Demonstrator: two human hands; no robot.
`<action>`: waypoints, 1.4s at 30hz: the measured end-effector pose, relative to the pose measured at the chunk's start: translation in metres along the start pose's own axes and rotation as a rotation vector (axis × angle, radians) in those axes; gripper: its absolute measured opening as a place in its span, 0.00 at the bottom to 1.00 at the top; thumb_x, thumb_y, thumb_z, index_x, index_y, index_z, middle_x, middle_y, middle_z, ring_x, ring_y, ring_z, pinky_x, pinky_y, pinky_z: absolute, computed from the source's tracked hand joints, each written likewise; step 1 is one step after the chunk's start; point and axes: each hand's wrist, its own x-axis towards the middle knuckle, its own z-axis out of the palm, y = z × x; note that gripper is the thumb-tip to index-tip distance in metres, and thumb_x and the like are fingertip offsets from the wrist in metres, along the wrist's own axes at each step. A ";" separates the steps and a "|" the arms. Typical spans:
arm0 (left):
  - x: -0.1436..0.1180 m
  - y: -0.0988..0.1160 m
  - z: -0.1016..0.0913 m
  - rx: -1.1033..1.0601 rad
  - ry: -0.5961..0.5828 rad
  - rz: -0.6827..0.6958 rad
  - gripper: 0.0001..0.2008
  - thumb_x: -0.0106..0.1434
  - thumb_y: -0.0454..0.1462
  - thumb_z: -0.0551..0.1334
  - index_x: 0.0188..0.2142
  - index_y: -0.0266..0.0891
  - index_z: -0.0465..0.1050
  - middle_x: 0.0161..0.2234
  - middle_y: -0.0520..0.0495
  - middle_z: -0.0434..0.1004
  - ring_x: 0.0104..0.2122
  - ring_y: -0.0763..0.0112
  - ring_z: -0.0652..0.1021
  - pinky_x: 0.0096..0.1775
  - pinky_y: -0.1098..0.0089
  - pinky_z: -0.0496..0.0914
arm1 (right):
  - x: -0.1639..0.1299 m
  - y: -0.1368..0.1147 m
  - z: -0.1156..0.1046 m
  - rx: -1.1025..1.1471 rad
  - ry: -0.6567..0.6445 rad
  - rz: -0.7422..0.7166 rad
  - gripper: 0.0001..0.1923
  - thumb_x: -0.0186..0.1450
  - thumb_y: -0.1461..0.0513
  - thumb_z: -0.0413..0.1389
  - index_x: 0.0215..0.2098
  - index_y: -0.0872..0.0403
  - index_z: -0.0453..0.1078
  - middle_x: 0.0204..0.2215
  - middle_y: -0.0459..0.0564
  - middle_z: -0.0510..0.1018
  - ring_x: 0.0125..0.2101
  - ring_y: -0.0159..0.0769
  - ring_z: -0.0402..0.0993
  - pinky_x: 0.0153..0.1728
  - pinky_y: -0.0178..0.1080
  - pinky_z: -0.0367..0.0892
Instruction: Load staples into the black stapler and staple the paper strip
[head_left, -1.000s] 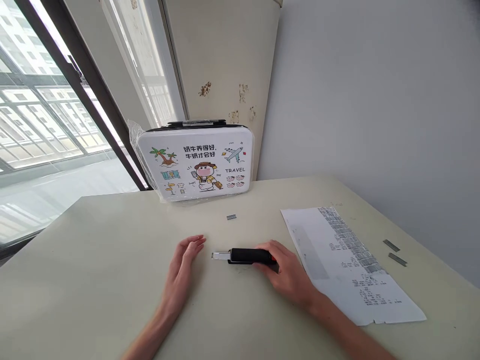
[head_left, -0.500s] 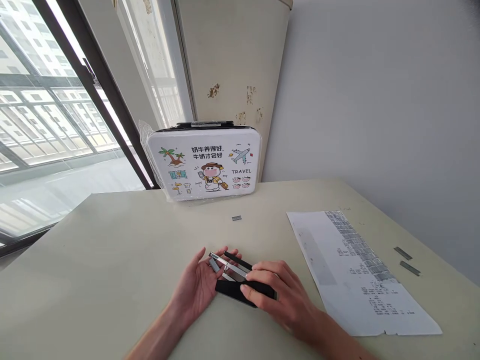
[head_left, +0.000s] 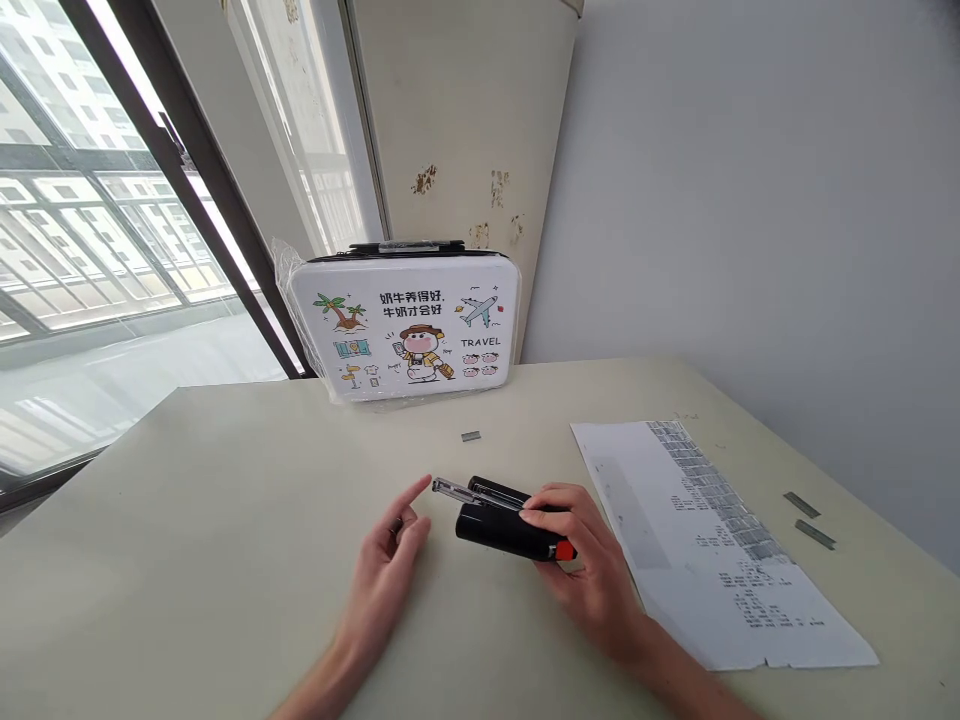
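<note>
My right hand [head_left: 581, 565] grips a black stapler [head_left: 502, 520] with a red rear end, lifted a little and tipped onto its side near the table's middle. The stapler's metal staple rail sticks out to the left. My left hand [head_left: 390, 560] is just left of the stapler, index finger stretched toward the tip of the rail without touching it, other fingers curled. A small strip of staples [head_left: 470, 436] lies on the table beyond the stapler.
A printed sheet of paper [head_left: 705, 530] lies to the right on the cream table [head_left: 187, 520]. Two more staple strips [head_left: 808, 519] lie near the right edge. A white cartoon-printed case [head_left: 405, 325] stands at the back against a pillar. A window is at the left.
A second ago the stapler lay flat under my right hand. Both hands then took it with the top swung apart. Now my left hand has let go and moved left; my right hand holds it alone.
</note>
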 end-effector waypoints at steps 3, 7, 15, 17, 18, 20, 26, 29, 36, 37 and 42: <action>-0.005 0.004 0.005 0.146 -0.137 0.116 0.25 0.65 0.47 0.65 0.60 0.45 0.77 0.28 0.54 0.54 0.28 0.70 0.58 0.31 0.71 0.56 | -0.002 0.000 0.001 0.016 -0.023 0.007 0.25 0.66 0.75 0.57 0.56 0.46 0.69 0.47 0.54 0.77 0.48 0.44 0.75 0.44 0.46 0.77; -0.009 0.007 0.010 0.181 -0.326 0.151 0.23 0.64 0.44 0.65 0.57 0.41 0.79 0.27 0.55 0.51 0.29 0.69 0.58 0.32 0.70 0.56 | -0.006 0.002 0.003 0.022 -0.034 0.056 0.20 0.69 0.70 0.59 0.55 0.45 0.70 0.48 0.53 0.78 0.48 0.43 0.77 0.44 0.45 0.77; 0.002 -0.003 0.001 -0.346 -0.282 -0.073 0.13 0.66 0.43 0.66 0.47 0.39 0.77 0.27 0.57 0.51 0.26 0.74 0.55 0.29 0.73 0.55 | 0.009 0.016 0.009 -0.049 -0.068 0.321 0.09 0.72 0.55 0.58 0.48 0.49 0.72 0.40 0.50 0.81 0.36 0.40 0.78 0.36 0.40 0.76; 0.006 -0.002 0.000 -0.542 -0.301 -0.158 0.09 0.67 0.42 0.67 0.40 0.37 0.77 0.26 0.58 0.50 0.24 0.75 0.54 0.28 0.74 0.56 | 0.016 0.026 0.016 -0.063 -0.086 0.354 0.11 0.71 0.53 0.59 0.47 0.50 0.72 0.39 0.50 0.81 0.36 0.40 0.78 0.36 0.41 0.76; 0.008 -0.001 0.000 -0.615 -0.307 -0.194 0.09 0.67 0.41 0.67 0.38 0.37 0.76 0.26 0.57 0.51 0.24 0.76 0.54 0.27 0.75 0.57 | 0.020 0.031 0.020 -0.064 -0.096 0.364 0.12 0.71 0.53 0.60 0.47 0.50 0.72 0.39 0.50 0.81 0.36 0.41 0.78 0.37 0.42 0.76; 0.011 0.002 -0.001 -0.739 -0.304 -0.249 0.07 0.67 0.38 0.67 0.37 0.35 0.76 0.26 0.56 0.56 0.23 0.77 0.57 0.28 0.76 0.60 | 0.029 0.042 0.032 -0.059 -0.118 0.373 0.13 0.70 0.53 0.61 0.47 0.51 0.72 0.40 0.50 0.81 0.38 0.41 0.78 0.39 0.43 0.75; 0.017 0.004 -0.005 -0.981 -0.289 -0.383 0.12 0.71 0.38 0.62 0.38 0.29 0.79 0.30 0.47 0.70 0.28 0.72 0.73 0.34 0.72 0.72 | 0.062 0.062 0.076 -0.040 -0.168 0.316 0.11 0.68 0.57 0.62 0.47 0.51 0.72 0.43 0.50 0.82 0.43 0.41 0.79 0.45 0.43 0.73; 0.017 0.005 -0.007 -0.986 -0.291 -0.421 0.16 0.74 0.40 0.59 0.43 0.27 0.79 0.35 0.41 0.77 0.33 0.67 0.79 0.39 0.69 0.75 | 0.073 0.060 0.086 -0.042 -0.177 0.282 0.11 0.68 0.57 0.62 0.47 0.51 0.72 0.44 0.50 0.82 0.44 0.43 0.79 0.47 0.45 0.73; 0.016 0.005 -0.004 -1.023 -0.325 -0.457 0.22 0.77 0.44 0.56 0.52 0.22 0.76 0.55 0.25 0.77 0.57 0.50 0.78 0.60 0.58 0.70 | 0.060 0.014 0.068 -0.064 -0.124 0.094 0.14 0.73 0.59 0.56 0.56 0.50 0.69 0.55 0.56 0.75 0.58 0.45 0.70 0.60 0.51 0.67; 0.015 0.004 -0.003 -1.034 -0.357 -0.452 0.23 0.77 0.44 0.55 0.52 0.22 0.75 0.54 0.25 0.78 0.58 0.50 0.78 0.60 0.58 0.69 | 0.055 0.006 0.067 -0.077 -0.151 0.042 0.13 0.72 0.59 0.58 0.54 0.50 0.70 0.56 0.57 0.74 0.58 0.46 0.70 0.60 0.52 0.67; 0.008 0.001 0.001 -0.996 -0.519 -0.430 0.23 0.76 0.46 0.57 0.53 0.26 0.76 0.49 0.29 0.81 0.54 0.48 0.80 0.57 0.55 0.72 | 0.032 -0.020 0.076 -0.138 -0.254 0.010 0.12 0.63 0.60 0.69 0.42 0.51 0.73 0.58 0.57 0.72 0.61 0.51 0.67 0.58 0.54 0.71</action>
